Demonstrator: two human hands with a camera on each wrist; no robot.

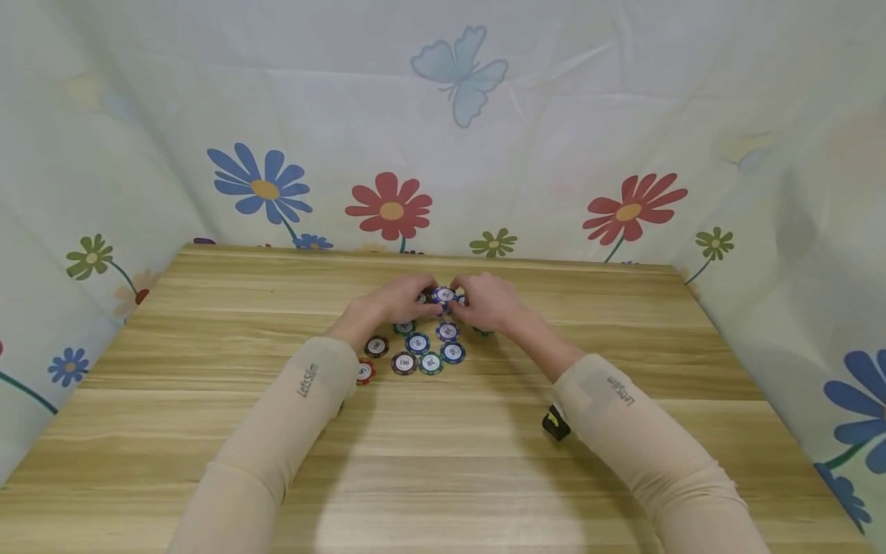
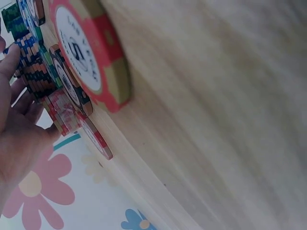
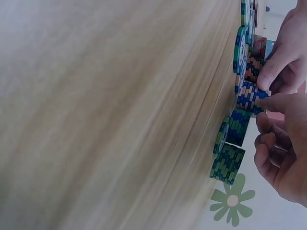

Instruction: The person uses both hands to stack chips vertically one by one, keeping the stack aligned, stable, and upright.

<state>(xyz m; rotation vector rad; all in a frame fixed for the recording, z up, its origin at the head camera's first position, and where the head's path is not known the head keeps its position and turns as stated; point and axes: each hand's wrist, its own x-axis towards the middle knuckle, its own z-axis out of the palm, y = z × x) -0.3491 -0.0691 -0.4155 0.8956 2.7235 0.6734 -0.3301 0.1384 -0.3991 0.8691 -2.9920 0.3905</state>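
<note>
Pale cloth (image 1: pixel 318 100), creased and printed with flowers, rises behind a wood-grained table (image 1: pixel 443 438); only the head view takes in its blue butterfly and both stretchy beige sleeves (image 1: pixel 266 438). At the table's far middle, the left hand (image 1: pixel 401 298) and right hand (image 1: pixel 493 300) face each other, thumbs and forefingers curved with a narrow gap, gripping a blue stack (image 3: pixel 252 97) of chips from either side.

From above, the stacks are mostly hidden by the hands; the right wrist view shows their banded edges side on: a red stack (image 3: pixel 259 45), a dark brown stack (image 3: pixel 254 69), the gripped one, a blue-green stack (image 3: pixel 239 127) and a green stack (image 3: pixel 227 164).

Round chips (image 1: pixel 418 343) lie flat on the near side, their numerals readable from overhead. The left wrist view brings up close a red chip (image 2: pixel 79 50) with tan edge blocks and a white centre marked 5.
</note>
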